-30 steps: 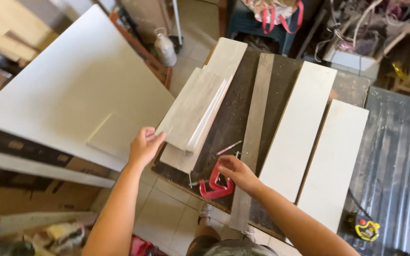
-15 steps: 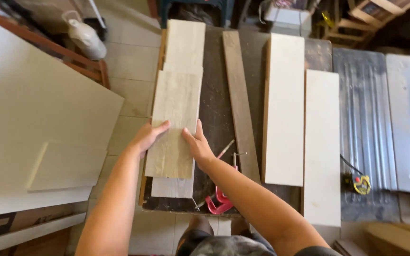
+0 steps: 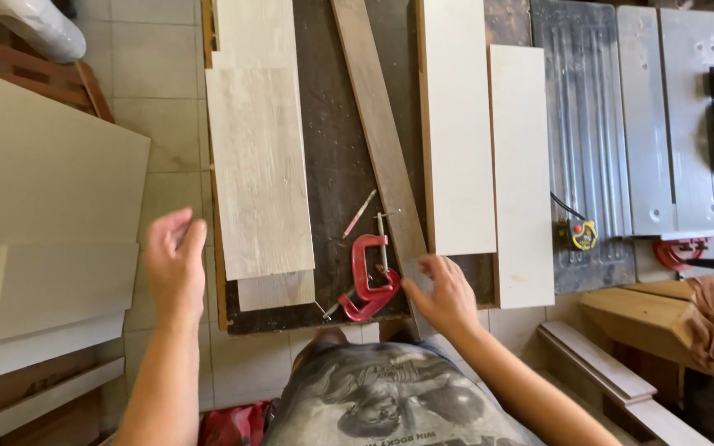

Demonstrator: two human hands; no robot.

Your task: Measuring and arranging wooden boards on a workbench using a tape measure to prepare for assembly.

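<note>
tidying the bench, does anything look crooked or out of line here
Yes: the narrow dark strip lies slanted across the workbench, while the pale boards beside it run straight. The right hand rests on its near end.

On the table (image 3: 332, 149), a clamp (image 3: 369, 281) lies between stacked boards (image 3: 258, 173) at left and a slat (image 3: 382, 140) at right. Two panels (image 3: 456, 124) lie further right, then a saw bench (image 3: 687, 124).

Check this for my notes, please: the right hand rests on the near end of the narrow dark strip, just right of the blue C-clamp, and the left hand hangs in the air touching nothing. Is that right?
One detail is wrong: the C-clamp is red, not blue, as the head view shows. The rest holds: the right hand rests on the near end of the narrow dark strip, just right of the clamp, and the left hand hangs in the air touching nothing.
</note>
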